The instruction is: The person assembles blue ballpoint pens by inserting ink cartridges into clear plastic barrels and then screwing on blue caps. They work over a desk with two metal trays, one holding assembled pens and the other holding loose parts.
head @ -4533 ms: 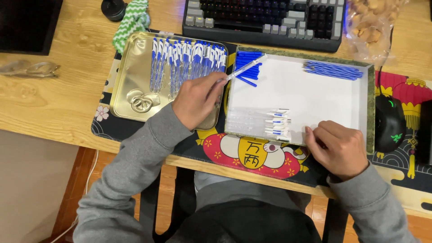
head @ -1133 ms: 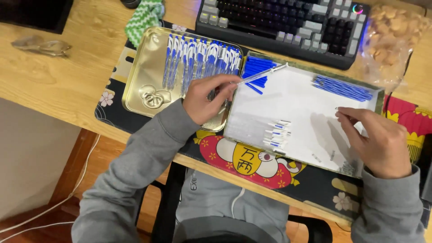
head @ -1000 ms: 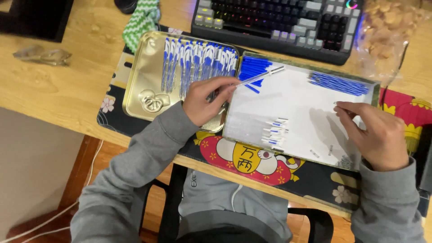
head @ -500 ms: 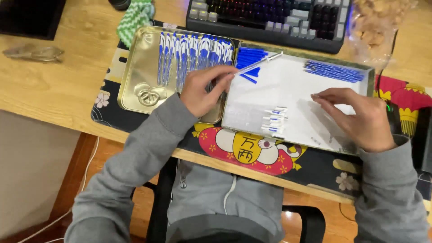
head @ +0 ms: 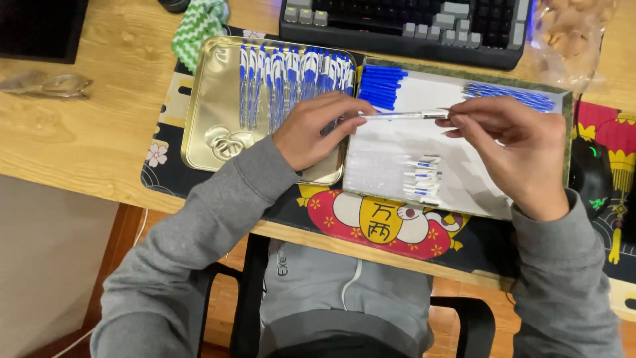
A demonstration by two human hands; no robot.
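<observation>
Head view, single entry; places given relative to the white tray [head: 397,179].

- White tray: shallow, rectangular, lying on a patterned desk mat [head: 391,229] on a wooden desk [head: 86,139].
- Pen barrel [head: 397,115]: clear, slim, with a silvery end toward the right hand. Held above the tray's far half, off its surface. Long axis runs left to right, nearly level, spanning the gap between the two hands.
- Left hand [head: 315,129]: over the tray's left edge, fingers closed narrowly on the barrel's left end.
- Right hand [head: 513,149]: over the tray's right half, fingertips pinched close at the barrel's right, silvery end. Whether it grips the barrel itself or a small part being fitted there cannot be told. Both hands sit at the barrel's ends; neither is clearly nearer.
- Blue caps [head: 383,86]: stacked in the tray's far left corner, just beyond the barrel.
- Blue refills [head: 509,96]: thin, bundled in the tray's far right corner.
- Small white and blue parts [head: 421,178]: a short column at the tray's middle, below the barrel.
- Gold tin [head: 212,106]: just left of the tray, touching or nearly so, holding a row of finished pens [head: 291,76].
- Keyboard [head: 404,26]: beyond the tray.
- Black mouse [head: 591,182]: right of the tray.
- Green zigzag cloth [head: 197,26]: beyond the tin.
</observation>
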